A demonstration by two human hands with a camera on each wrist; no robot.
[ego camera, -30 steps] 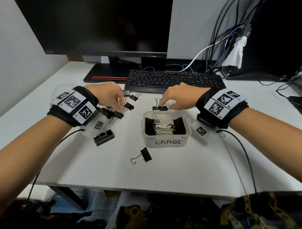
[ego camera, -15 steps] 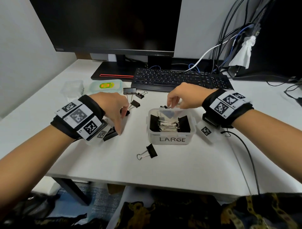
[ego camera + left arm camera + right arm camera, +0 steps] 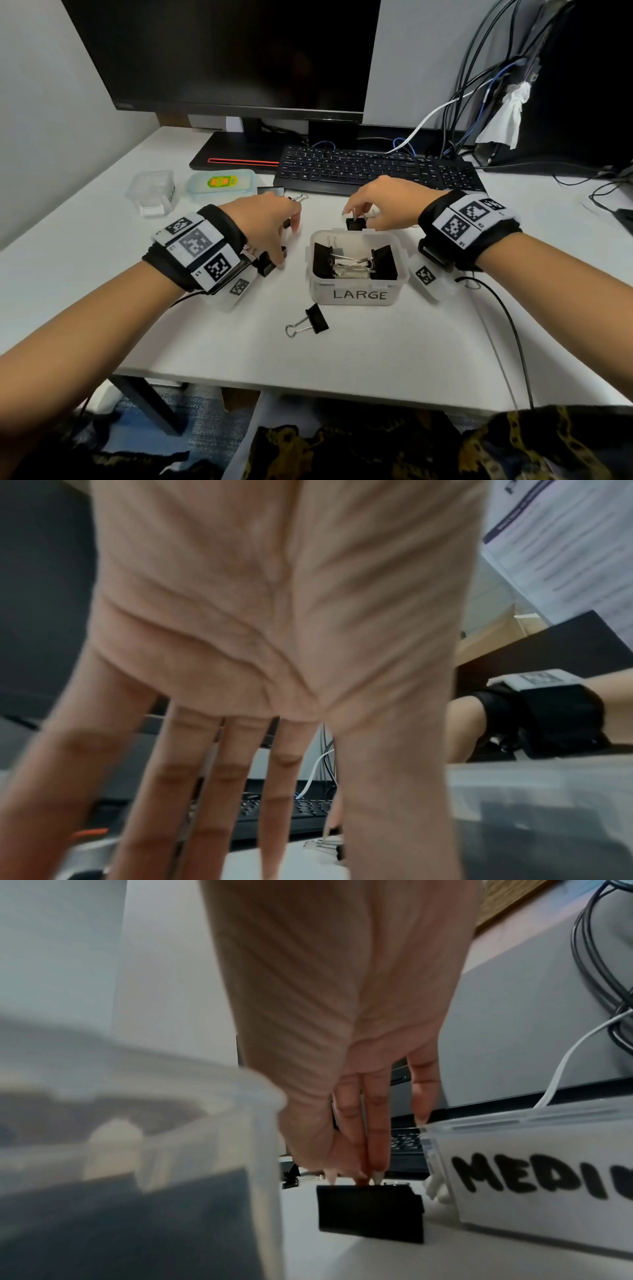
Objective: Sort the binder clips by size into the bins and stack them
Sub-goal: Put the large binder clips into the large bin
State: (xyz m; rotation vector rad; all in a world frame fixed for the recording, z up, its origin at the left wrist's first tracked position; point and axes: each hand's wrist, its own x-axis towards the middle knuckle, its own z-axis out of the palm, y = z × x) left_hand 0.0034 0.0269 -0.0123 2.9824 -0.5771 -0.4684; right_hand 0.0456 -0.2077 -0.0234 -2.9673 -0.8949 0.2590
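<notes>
Head view, frame centre: my right hand [image 3: 383, 202] pinches a black clip [image 3: 355, 223] by its top edge, just behind the LARGE bin [image 3: 358, 294], which already has two big clips [image 3: 354, 262] lying inside. Right wrist view shows my fingertips [image 3: 377, 1172] closed on the clip's upper edge [image 3: 369, 1213], and it seems to rest on the desk [image 3: 376, 349] between the LARGE bin at left and the MEDIUM bin [image 3: 534, 1185] at right. My left hand [image 3: 270, 226], left of centre, has its fingers spread and straight, tips down among loose clips; I can't tell whether it grips any. One more clip [image 3: 310, 322] lies alone below the LARGE bin. I judge these clips light, rigid and smooth-sided, so the steel body could slip; I'd take hold across the flat sides or by the wire handles, and keep my fingers clear of the sprung mouth
</notes>
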